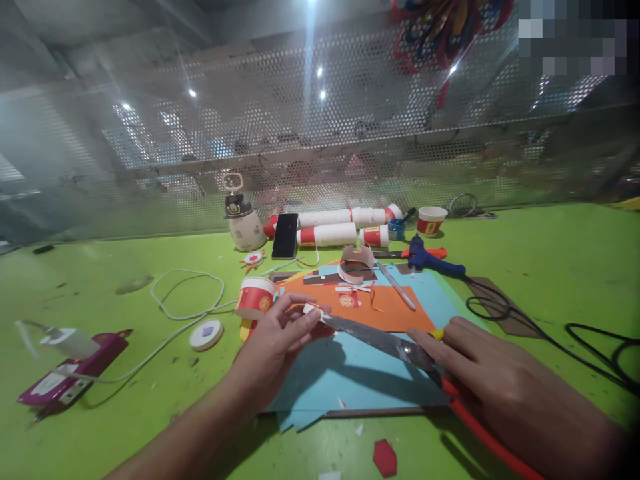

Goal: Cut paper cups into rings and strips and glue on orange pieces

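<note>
My left hand (285, 327) pinches a small white and red paper piece (314, 309) between thumb and fingers. In my right hand (485, 373) is a pair of scissors (385, 343) with red and yellow handles; the blades point left and their tips meet the paper piece. Below both hands lie blue paper (340, 373) and orange paper (390, 307). A cut paper cup ring (356, 265) and thin cut strips rest on the sheets behind. Beside my left hand stands a red and white paper cup (255, 297).
A blue glue gun (433, 257) with a black cord lies to the right. Stacked paper cups (327, 235), a phone (285, 236) and a bottle (244, 220) line the back. A purple power strip (75, 373) with a charger sits left. A red hexagon (385, 458) lies in front.
</note>
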A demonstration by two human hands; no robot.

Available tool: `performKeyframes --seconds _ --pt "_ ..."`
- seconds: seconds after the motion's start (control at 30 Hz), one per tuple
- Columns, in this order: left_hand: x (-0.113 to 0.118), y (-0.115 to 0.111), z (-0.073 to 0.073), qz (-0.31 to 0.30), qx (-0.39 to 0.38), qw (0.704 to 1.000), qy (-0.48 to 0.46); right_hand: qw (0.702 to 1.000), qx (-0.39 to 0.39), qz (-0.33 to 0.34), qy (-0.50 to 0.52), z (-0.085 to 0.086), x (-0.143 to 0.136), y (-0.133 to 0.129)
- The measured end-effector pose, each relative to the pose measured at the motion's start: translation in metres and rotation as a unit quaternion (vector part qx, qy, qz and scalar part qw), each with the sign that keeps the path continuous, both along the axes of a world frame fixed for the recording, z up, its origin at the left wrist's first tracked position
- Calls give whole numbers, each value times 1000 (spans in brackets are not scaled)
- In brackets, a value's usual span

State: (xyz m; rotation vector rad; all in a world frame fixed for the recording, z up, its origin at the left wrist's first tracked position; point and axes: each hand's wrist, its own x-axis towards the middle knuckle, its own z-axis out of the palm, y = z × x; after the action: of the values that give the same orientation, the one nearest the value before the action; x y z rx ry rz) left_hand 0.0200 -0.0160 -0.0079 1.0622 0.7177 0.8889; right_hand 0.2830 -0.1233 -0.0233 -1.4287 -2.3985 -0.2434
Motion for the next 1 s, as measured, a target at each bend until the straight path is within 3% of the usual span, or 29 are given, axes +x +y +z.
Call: performKeyframes --seconds 0.83,1.0 --pt "1 -2 -1 -2 -16 1000 -2 998 58 17 -7 2 -2 -1" --pt "0 -2 -1 4 -19 1000 -10 1000 12 -3 -10 3 0 -1"
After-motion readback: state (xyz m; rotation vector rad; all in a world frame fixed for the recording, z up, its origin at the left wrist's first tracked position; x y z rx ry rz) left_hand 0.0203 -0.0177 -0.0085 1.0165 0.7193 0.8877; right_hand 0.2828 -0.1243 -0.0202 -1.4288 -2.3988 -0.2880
